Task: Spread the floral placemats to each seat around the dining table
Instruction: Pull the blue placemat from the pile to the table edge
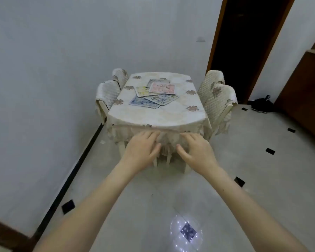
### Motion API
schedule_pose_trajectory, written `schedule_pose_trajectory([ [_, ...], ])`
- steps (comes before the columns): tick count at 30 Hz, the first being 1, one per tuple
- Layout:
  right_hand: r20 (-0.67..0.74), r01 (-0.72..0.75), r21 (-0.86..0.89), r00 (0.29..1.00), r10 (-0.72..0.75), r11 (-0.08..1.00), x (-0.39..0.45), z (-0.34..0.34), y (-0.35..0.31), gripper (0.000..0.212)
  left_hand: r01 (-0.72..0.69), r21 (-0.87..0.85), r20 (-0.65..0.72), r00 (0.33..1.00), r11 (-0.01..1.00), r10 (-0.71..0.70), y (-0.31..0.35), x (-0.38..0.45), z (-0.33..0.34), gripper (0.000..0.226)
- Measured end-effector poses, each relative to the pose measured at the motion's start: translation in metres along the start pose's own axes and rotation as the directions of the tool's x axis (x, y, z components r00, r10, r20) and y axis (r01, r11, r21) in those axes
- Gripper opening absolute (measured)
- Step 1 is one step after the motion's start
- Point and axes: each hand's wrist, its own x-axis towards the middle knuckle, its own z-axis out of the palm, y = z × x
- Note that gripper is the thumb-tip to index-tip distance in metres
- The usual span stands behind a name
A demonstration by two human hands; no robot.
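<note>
Cream cloth is covering the table (173, 116), draping down past its near edge; the mats (154, 93) are sitting in a loose overlapping pile near the middle, none dealt to a seat yet; pink one (162, 88) is lying on top, a yellow one and two blue ones are fanning out beneath, a grey one is peeking out behind; piled centrally, probably so every side can be reached from one spot. Both arms are stretching forward; left hand (142, 151) is hanging in front of the near edge, fingers straight and relaxed, gripping nothing; right hand (195, 150) is doing likewise, empty, thumb out; whether either is touching the cloth, can't tell. Four quilt-covered chairs (215, 100) are tucked in, two per side, marking the seats; the hands are looking poised to reach for the pile.
</note>
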Motion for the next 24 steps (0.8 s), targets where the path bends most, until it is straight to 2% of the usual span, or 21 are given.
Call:
schedule_pose_trajectory([
  [8, 0.125, -0.06, 0.05, 0.991, 0.053, 0.997, -0.076, 0.038, 0.015, 0.041, 0.22, -0.098, 0.054, 0.975, 0.971, -0.215, 0.028, -0.075, 0.054, 0.044],
  [14, 0.272, -0.177, 0.098, 0.951, 0.144, 0.979, -0.128, 0.065, 0.018, 0.041, 0.36, -0.119, 0.174, 0.925, 0.925, -0.338, 0.036, -0.124, 0.081, 0.045],
  [19, 0.306, -0.219, 0.118, 0.936, 0.174, 0.969, -0.101, 0.081, 0.024, 0.041, 0.392, -0.111, 0.194, 0.91, 0.913, -0.367, 0.012, -0.103, 0.086, 0.044],
  [24, 0.242, -0.218, 0.165, 0.954, 0.175, 0.962, -0.04, 0.104, 0.035, 0.04, 0.383, -0.128, 0.164, 0.918, 0.915, -0.362, -0.029, -0.055, 0.101, 0.043],
])
